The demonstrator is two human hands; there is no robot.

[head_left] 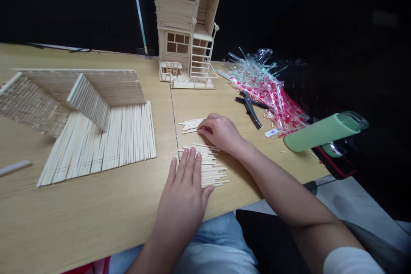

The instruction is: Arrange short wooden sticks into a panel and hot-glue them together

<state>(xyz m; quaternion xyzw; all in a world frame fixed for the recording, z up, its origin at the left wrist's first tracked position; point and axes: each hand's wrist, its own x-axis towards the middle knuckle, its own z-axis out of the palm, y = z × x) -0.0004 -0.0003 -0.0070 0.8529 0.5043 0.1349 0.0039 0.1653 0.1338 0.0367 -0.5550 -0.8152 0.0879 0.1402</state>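
Sticks (212, 176) pale cream; tabletop (102, 216) light tan; bottle (321, 132) soft green; wrappers (278, 100) clear, red-printed; tool (251, 110) black.

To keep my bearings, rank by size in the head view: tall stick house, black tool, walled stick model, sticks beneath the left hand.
1. Walled stick model
2. Tall stick house, cut off above
3. Sticks, partly covered by the left hand
4. Black tool
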